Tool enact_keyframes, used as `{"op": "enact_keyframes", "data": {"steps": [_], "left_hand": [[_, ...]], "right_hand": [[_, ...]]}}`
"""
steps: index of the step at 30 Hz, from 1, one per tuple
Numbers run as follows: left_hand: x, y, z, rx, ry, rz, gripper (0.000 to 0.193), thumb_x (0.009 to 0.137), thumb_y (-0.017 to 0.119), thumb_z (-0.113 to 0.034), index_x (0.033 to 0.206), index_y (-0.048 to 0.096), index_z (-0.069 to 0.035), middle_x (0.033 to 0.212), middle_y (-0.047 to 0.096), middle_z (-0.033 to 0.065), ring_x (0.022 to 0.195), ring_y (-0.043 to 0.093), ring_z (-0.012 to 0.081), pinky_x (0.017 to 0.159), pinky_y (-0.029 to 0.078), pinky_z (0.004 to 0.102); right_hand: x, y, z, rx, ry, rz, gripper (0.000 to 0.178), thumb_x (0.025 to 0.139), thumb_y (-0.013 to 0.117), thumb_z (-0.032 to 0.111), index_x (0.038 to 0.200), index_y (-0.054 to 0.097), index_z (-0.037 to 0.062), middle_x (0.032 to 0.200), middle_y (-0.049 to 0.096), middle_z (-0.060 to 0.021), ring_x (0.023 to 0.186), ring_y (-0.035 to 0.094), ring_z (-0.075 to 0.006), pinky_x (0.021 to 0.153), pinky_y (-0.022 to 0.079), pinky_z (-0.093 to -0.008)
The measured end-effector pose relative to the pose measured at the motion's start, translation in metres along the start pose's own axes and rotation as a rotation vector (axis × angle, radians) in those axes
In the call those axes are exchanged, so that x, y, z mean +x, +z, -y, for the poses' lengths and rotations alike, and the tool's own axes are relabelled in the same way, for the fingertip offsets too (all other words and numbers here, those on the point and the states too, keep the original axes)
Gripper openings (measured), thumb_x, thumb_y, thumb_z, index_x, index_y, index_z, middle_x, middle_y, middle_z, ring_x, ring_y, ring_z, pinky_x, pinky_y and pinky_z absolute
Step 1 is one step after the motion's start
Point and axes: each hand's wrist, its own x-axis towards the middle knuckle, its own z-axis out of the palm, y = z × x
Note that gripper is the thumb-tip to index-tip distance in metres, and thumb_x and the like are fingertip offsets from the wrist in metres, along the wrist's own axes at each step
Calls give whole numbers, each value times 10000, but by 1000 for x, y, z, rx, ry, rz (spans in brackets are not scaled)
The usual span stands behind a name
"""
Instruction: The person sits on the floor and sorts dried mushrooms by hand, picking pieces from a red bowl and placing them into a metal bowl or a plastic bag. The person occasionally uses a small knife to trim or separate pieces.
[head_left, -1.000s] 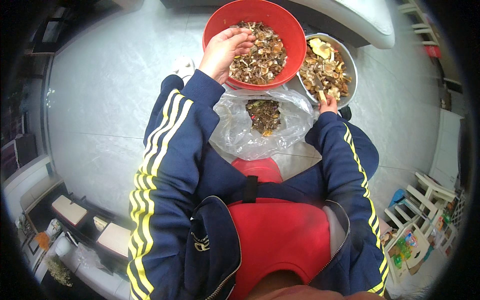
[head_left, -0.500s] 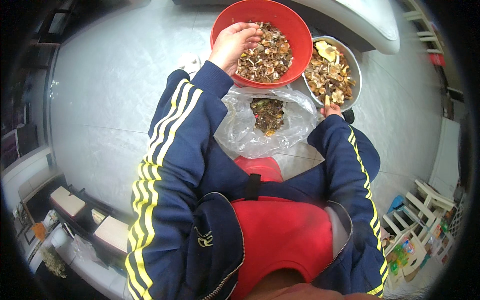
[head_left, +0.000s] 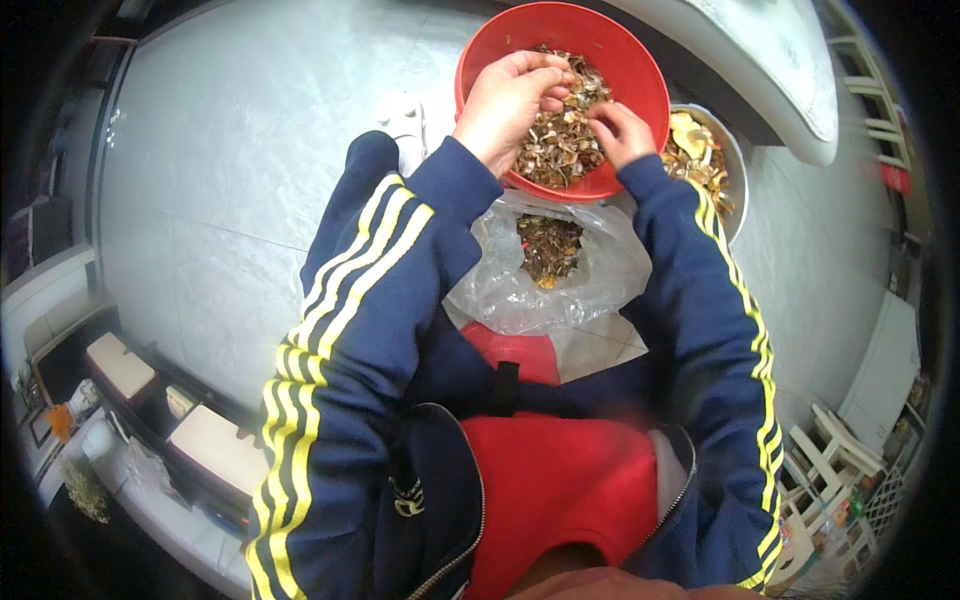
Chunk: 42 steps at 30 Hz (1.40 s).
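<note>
Small brown mushrooms fill the bottom of a red bucket. Over its left side is my left hand, thumb and fingers drawn together in a pinch; what they hold, if anything, is too small to make out. My right hand reaches over the bucket's right side with fingers curled close, their contents unclear. Nearer to me lies an open clear plastic bag with dark scraps inside. A pale pot of mushrooms, with a larger yellow piece on top, stands right of the bucket, partly behind my right sleeve.
A white shoe is left of the bucket. White furniture with a rounded corner stands at the far right. A red seat-like object sits between my legs. Boxes with pale lids are at lower left, a white rack at lower right.
My right hand has moved from the pot's near edge up and left into the bucket. My left hand stays pinched over the bucket. The whole view has shifted slightly.
</note>
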Motion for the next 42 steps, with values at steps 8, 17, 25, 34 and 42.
{"op": "enact_keyframes", "data": {"steps": [8, 17, 25, 34, 42], "left_hand": [[0, -12, -4, 8, -39, -71, 257, 904, 492, -120, 1098, 537, 42, 1012, 610, 110, 907, 573, 142, 826, 462, 257], [0, -15, 2, -34, -102, -96, 229, 904, 507, -109, 1079, 556, 31, 1000, 611, 89, 897, 576, 131, 814, 460, 243], [-4, -14, 7, -50, -61, -30, 219, 908, 510, -119, 1068, 559, 24, 995, 612, 89, 891, 580, 130, 799, 471, 245], [-6, -3, 17, 11, -61, 41, 220, 906, 513, -124, 1071, 562, 14, 983, 623, 64, 838, 577, 107, 774, 477, 237], [-23, 20, 32, 503, 132, 46, 185, 849, 595, -126, 994, 633, -18, 844, 641, 18, 771, 560, 68, 708, 451, 216]], "right_hand": [[84, 69, -61, -686, 185, 298, 307, 808, 567, 183, 1110, 608, 143, 1131, 569, -134, 1068, 553, -287, 897, 452, -402], [90, 80, -76, -736, 381, 437, 332, 827, 553, 247, 1144, 583, 151, 1140, 592, -129, 1078, 564, -281, 892, 464, -403], [85, 67, -132, -312, 594, 158, 251, 790, 629, 231, 1014, 632, 118, 905, 675, -114, 831, 649, -281, 738, 502, -378], [35, -20, -56, 1037, 809, 86, 153, 869, 616, 179, 1004, 585, 114, 843, 606, 22, 703, 588, -110, 566, 461, -235], [-34, -71, 73, 1223, 610, 33, 214, 908, 550, 161, 1098, 564, 61, 918, 601, -12, 749, 574, -111, 658, 481, -229]]}}
